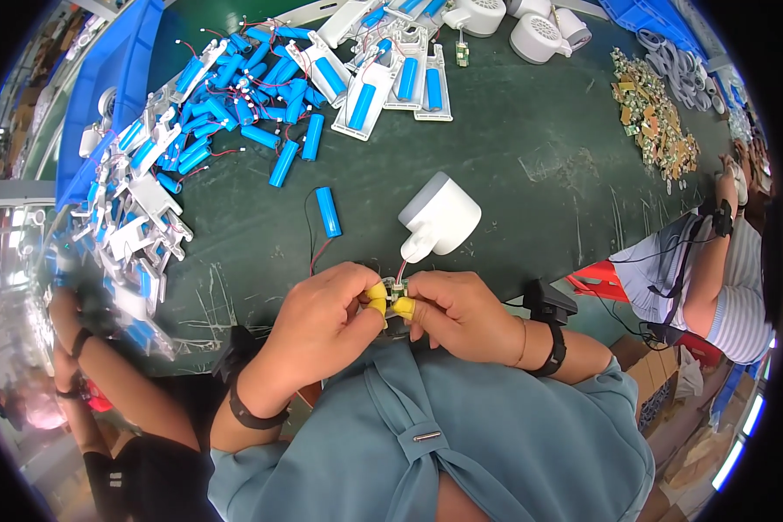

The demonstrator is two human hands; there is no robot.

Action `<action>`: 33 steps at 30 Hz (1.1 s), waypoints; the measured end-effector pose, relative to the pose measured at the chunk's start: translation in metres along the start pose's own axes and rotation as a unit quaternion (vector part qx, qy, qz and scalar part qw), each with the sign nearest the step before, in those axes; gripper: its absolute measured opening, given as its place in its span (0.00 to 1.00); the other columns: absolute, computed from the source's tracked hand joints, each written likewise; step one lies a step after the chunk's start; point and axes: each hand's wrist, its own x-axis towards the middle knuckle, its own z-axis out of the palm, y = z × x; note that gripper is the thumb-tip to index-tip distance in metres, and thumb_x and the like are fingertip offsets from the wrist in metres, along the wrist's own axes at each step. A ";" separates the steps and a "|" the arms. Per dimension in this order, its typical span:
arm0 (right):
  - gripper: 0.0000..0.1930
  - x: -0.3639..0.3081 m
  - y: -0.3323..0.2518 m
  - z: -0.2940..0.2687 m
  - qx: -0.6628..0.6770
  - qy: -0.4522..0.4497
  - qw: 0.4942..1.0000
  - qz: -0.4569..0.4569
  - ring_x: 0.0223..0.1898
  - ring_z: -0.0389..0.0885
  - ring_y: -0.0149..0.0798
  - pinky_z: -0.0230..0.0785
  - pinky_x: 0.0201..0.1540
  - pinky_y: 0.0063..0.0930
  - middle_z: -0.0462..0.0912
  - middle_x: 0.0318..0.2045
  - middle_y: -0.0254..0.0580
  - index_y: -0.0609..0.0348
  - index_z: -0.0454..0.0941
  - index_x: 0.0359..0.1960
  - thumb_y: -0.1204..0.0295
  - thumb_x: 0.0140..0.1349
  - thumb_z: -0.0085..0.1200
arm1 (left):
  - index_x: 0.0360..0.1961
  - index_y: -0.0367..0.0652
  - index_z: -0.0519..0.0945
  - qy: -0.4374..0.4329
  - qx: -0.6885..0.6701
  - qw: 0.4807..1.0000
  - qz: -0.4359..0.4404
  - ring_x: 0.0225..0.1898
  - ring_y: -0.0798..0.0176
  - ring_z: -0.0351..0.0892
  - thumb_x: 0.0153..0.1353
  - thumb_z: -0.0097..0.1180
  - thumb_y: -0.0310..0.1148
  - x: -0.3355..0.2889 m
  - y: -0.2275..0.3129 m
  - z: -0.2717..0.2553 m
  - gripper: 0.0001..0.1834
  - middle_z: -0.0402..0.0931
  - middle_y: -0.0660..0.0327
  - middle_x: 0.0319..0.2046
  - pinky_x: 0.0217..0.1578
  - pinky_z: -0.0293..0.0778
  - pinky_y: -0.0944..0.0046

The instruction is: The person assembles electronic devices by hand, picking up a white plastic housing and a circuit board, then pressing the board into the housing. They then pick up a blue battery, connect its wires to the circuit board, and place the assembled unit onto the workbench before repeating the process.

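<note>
At the table's near edge, my left hand (pixel 326 324) and my right hand (pixel 463 315) meet around a small green circuit board (pixel 398 290), pinching it from either side. Yellow covers wrap several of my fingertips. Red and pale wires link the board to a white fan head (pixel 448 216) with a grey rim, lying just beyond my hands. A blue cylindrical battery (pixel 328 211) lies ahead of my left hand, and its dark and red leads run down toward that hand. Whether my left fingers also grip the lead's end is hidden.
Loose blue batteries (pixel 252 83) pile up at the far left, beside white plastic housings (pixel 152 196). Farther back lie white shells with batteries (pixel 363 106) and more fan heads (pixel 539 36). Small circuit boards (pixel 657 122) heap at the right. Co-workers sit on both sides.
</note>
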 end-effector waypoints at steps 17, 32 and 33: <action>0.09 0.006 0.012 0.010 -0.210 0.138 0.948 -0.195 0.25 0.78 0.45 0.71 0.26 0.34 0.76 0.27 0.44 0.64 0.75 0.43 0.81 0.60 0.51 | 0.35 0.34 0.76 0.091 0.057 0.994 0.018 0.24 0.77 0.71 0.54 0.54 0.19 -0.004 0.000 0.021 0.06 0.75 0.64 0.27 0.24 0.68 0.73; 0.07 0.007 0.015 0.016 -0.226 0.183 0.933 -0.214 0.27 0.79 0.50 0.73 0.28 0.36 0.77 0.28 0.49 0.66 0.75 0.40 0.81 0.59 0.52 | 0.43 0.30 0.77 0.163 -0.136 0.976 -0.040 0.28 0.71 0.78 0.57 0.52 0.14 -0.019 0.001 0.041 0.12 0.78 0.57 0.34 0.29 0.74 0.73; 0.07 0.007 0.015 0.016 -0.225 0.180 0.934 -0.213 0.27 0.79 0.50 0.73 0.28 0.36 0.77 0.28 0.49 0.66 0.75 0.39 0.81 0.59 0.52 | 0.43 0.30 0.77 0.166 -0.120 0.978 -0.035 0.28 0.70 0.78 0.57 0.52 0.14 -0.019 0.001 0.041 0.12 0.78 0.57 0.34 0.29 0.74 0.73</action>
